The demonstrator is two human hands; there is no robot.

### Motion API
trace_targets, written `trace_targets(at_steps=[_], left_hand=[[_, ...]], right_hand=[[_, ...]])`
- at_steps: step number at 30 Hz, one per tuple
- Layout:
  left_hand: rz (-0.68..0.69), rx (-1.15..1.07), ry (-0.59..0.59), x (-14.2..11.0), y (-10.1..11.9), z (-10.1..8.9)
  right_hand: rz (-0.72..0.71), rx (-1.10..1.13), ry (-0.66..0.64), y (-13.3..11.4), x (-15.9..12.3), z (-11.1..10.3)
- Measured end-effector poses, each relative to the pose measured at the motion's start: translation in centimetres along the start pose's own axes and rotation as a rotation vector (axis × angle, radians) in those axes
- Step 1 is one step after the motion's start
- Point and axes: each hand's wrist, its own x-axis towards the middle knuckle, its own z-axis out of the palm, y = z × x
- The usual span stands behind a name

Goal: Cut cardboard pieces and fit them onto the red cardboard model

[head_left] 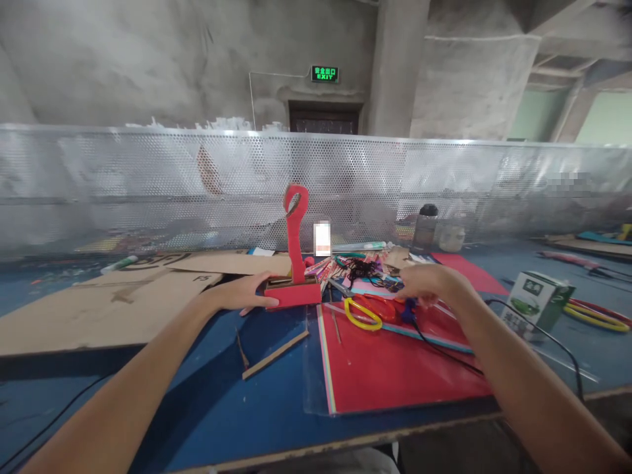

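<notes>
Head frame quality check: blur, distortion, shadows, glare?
Head view: right hand looks slightly soft; wide-angle stretch toward the edges; dark shadow on the blue table beside the left forearm; pale sheen on the perforated panel; pixelated patch near centre.

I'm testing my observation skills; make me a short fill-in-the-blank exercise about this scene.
The left hand holds a stand coloured ____.
The tabletop's colour is ____.
In the picture, the carton stands to the ____ of the stand.
In Latin letters, the lit sign reads ____.

Missing words: red; blue; right; EXIT.
</notes>
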Motion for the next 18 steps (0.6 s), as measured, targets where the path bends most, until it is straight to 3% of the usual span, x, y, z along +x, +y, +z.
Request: trace_targets(at_steps=[5, 11, 14, 18], left_hand=[[-0.012, -0.018, -0.017, 0.3, -0.6, 0.0], [-0.011, 0.011, -0.019, 0.4, -0.9, 0.0], [-0.016, 0.029, -0.021, 0.3, -0.9, 0.0], [-0.016, 0.034, -0.012, 0.3, -0.7, 0.0]], right_hand=[[0.054, 0.145, -0.002, 0.0, -0.2, 2.1], [0.09, 0.236, 0.043, 0.2, 0.1, 3.0], [0.071, 0.205, 0.064, 0.8, 0.1, 2.9], [-0.011, 0.07, 0.198, 1.6, 0.0, 2.4]])
